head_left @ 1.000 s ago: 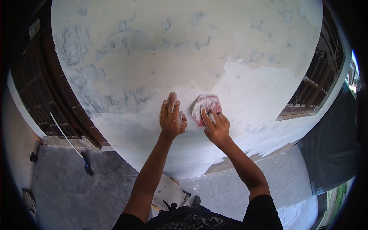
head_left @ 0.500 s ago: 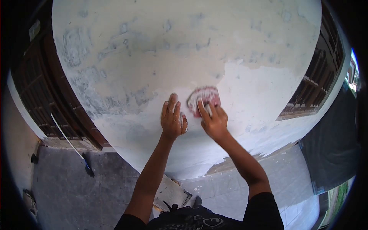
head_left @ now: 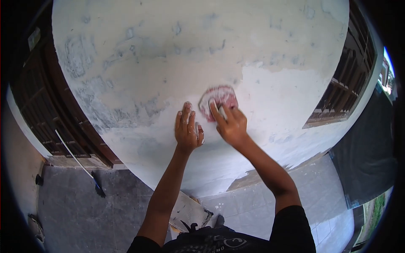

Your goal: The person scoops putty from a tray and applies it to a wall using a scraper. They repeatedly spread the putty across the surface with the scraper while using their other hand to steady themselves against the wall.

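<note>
A pink pad smeared with white paste (head_left: 228, 97) lies flat against the wall (head_left: 168, 76), slightly blurred. My right hand (head_left: 232, 126) grips its lower part, with fingers bent over it. Just to the left, my left hand (head_left: 189, 131) is raised beside the wall, fingers apart and spotted with white paste, holding nothing. A gap separates this hand from the pad. Smooth white coating covers the wall around both hands, while the upper part is cream with grey patches.
A barred dark window (head_left: 344, 92) is at the right, and dark wooden shutters (head_left: 46, 101) stand at the left. Below are grey floor tiles (head_left: 76, 202), a broom (head_left: 76, 158), a paste-marked board (head_left: 190, 211) and a dark sheet (head_left: 365, 156).
My right hand and the pad have moved up and slightly left along the wall. My left hand has barely moved. The view has shifted slightly.
</note>
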### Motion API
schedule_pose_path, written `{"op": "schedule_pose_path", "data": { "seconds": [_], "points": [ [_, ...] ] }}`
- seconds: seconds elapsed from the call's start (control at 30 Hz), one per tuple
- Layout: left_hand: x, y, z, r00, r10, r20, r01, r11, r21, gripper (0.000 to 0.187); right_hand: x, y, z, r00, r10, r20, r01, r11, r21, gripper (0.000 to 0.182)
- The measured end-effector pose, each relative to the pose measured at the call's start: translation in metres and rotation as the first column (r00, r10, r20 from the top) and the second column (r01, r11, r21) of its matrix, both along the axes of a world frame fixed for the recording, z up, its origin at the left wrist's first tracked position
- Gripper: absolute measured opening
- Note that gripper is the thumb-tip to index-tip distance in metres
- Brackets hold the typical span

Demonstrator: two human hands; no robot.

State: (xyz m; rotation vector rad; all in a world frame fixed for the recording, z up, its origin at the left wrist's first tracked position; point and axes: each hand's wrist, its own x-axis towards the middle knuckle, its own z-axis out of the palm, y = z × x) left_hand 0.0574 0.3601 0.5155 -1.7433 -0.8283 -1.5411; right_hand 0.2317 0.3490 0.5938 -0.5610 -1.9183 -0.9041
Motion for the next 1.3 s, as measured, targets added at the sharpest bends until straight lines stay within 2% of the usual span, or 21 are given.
{"op": "schedule_pose_path", "data": {
  "seconds": [0.03, 0.17, 0.27, 0.43, 0.53, 0.6, 0.77, 0.93, 1.0, 1.13, 1.2, 1.27, 1.3],
  "points": [
    [0.0, 0.0, 0.0, 1.0, 0.004, -0.002, -0.004, 1.0, 0.005, 0.057, 0.002, 0.003, -0.015, 0.999, 0.032, 0.016, -0.032, 0.999, -0.009, 0.067],
    [0.002, -0.002, 0.006, 0.999, 0.034, 0.013, -0.035, 0.999, 0.032, 0.049, 0.011, -0.02, -0.031, 0.994, 0.11, 0.019, -0.108, 0.989, -0.097, 0.071],
    [0.003, -0.002, 0.005, 1.0, 0.004, 0.023, -0.005, 0.999, 0.041, 0.05, 0.016, -0.035, -0.004, 0.99, 0.138, 0.027, -0.136, 0.987, -0.089, 0.062],
    [0.004, -0.001, 0.006, 0.999, 0.014, 0.033, -0.015, 0.999, 0.039, 0.052, 0.005, -0.011, 0.037, 0.997, 0.077, -0.026, -0.075, 0.995, 0.065, 0.057],
    [0.003, 0.0, 0.004, 0.999, -0.006, 0.038, 0.005, 0.999, 0.042, 0.051, 0.001, 0.004, 0.017, 0.999, 0.042, 0.013, -0.043, 0.997, 0.063, 0.065],
    [0.002, 0.0, 0.006, 0.999, 0.006, 0.033, -0.007, 0.999, 0.034, 0.05, 0.007, -0.001, -0.007, 0.998, 0.021, 0.056, -0.021, 1.0, 0.0, 0.05],
    [0.002, -0.002, 0.003, 1.0, 0.022, 0.016, -0.022, 1.0, 0.023, 0.049, 0.03, -0.019, -0.03, 0.994, 0.061, 0.093, -0.055, 0.996, -0.07, 0.059],
    [0.001, 0.002, -0.002, 1.0, -0.011, 0.01, 0.012, 0.999, -0.035, 0.053, 0.031, -0.026, 0.034, 0.995, 0.095, -0.037, -0.092, 0.993, 0.076, 0.061],
    [0.001, 0.003, -0.003, 1.0, -0.015, 0.008, 0.015, 0.999, -0.034, 0.054, 0.024, -0.013, 0.05, 0.999, 0.027, -0.036, -0.026, 0.999, 0.041, 0.061],
    [0.0, 0.001, -0.002, 1.0, -0.027, 0.014, 0.027, 0.999, -0.037, 0.054, 0.017, 0.007, 0.014, 1.0, -0.019, -0.021, 0.02, 0.999, 0.041, 0.057],
    [0.001, 0.0, -0.001, 0.999, -0.019, 0.027, 0.021, 0.999, -0.05, 0.054, 0.019, -0.001, -0.016, 1.0, 0.019, -0.012, -0.019, 1.0, -0.024, 0.06],
    [0.002, -0.001, 0.003, 0.999, 0.042, 0.01, -0.043, 0.999, 0.028, 0.05, 0.023, -0.01, -0.039, 0.998, 0.061, 0.002, -0.06, 0.995, -0.077, 0.061],
    [0.001, 0.0, 0.002, 0.999, 0.045, 0.011, -0.045, 0.999, 0.029, 0.05, 0.026, -0.012, -0.045, 0.992, 0.128, 0.008, -0.127, 0.987, -0.096, 0.073]
  ]
}}
